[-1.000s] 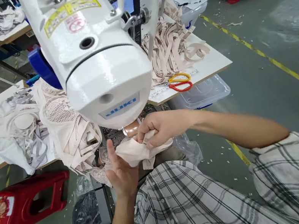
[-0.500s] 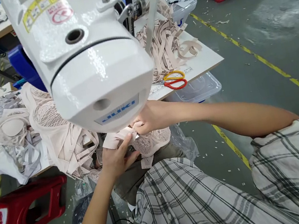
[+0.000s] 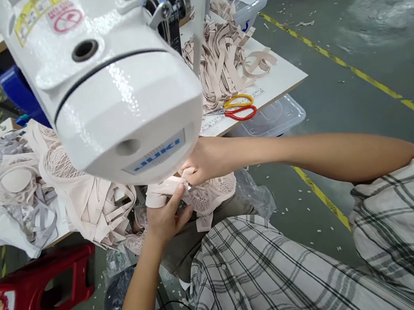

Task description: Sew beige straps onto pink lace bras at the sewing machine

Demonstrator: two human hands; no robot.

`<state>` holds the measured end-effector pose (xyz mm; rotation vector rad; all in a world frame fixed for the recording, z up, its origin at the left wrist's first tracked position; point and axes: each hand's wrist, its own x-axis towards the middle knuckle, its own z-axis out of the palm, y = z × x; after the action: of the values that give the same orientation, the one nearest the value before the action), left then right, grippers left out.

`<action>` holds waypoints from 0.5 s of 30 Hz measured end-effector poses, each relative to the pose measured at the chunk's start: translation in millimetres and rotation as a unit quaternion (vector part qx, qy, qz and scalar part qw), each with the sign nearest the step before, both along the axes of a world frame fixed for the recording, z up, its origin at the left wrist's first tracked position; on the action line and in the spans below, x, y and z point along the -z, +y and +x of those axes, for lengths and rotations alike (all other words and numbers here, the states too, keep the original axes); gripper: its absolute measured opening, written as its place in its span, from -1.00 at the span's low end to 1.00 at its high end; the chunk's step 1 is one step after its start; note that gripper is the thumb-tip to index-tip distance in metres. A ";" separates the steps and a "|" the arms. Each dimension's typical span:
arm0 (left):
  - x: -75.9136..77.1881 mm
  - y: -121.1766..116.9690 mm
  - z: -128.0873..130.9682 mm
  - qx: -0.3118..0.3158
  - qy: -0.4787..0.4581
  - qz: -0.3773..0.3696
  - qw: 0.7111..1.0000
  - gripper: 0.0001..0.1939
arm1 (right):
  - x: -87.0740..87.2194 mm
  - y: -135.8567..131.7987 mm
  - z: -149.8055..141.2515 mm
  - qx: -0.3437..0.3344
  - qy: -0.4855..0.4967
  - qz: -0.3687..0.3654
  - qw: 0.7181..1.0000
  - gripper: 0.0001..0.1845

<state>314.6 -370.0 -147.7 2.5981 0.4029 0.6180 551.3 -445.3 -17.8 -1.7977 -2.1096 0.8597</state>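
Note:
Just below the head of a white sewing machine [image 3: 130, 104], both my hands are on a pale pink lace bra [image 3: 209, 192]. My left hand [image 3: 168, 218] pinches the bra's fabric between thumb and fingers near the machine's front. Close against it, my right hand [image 3: 198, 164] is closed on a folded bit of the same bra. The machine head covers part of the right hand and the needle area. The lace cup hangs over my lap, right of the left hand.
Left on the table lie a pile of pink bras [image 3: 90, 197] and grey-white bras [image 3: 15, 183]. On the right are cut strips [image 3: 222, 61] and scissors [image 3: 241, 107] with yellow and red handles. A red stool [image 3: 35, 297] stands lower left; a clear plastic box [image 3: 276, 116] sits beneath the table edge.
The view has shifted slightly, so the machine head appears further left. Both hands keep their hold on the bra, with hardly any movement between them.

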 end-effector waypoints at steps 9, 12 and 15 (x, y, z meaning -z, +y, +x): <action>-9.9 -14.3 -2.4 -0.047 -0.042 0.000 0.998 -0.25 | -0.5 4.0 1.8 -0.039 -0.050 0.066 0.996 -0.80; 5.2 -15.8 -0.7 -0.067 -0.085 -0.033 0.994 -0.10 | -12.9 5.8 3.2 -0.050 -0.069 0.046 0.995 -0.80; 12.2 -6.3 -1.0 -0.056 -0.107 -0.012 0.993 -0.08 | -21.3 4.9 3.4 -0.047 -0.074 0.041 0.995 -0.81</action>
<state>313.6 -376.3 -159.9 2.4659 0.4852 0.9151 554.6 -440.4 3.4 -1.7825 -2.3020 0.6708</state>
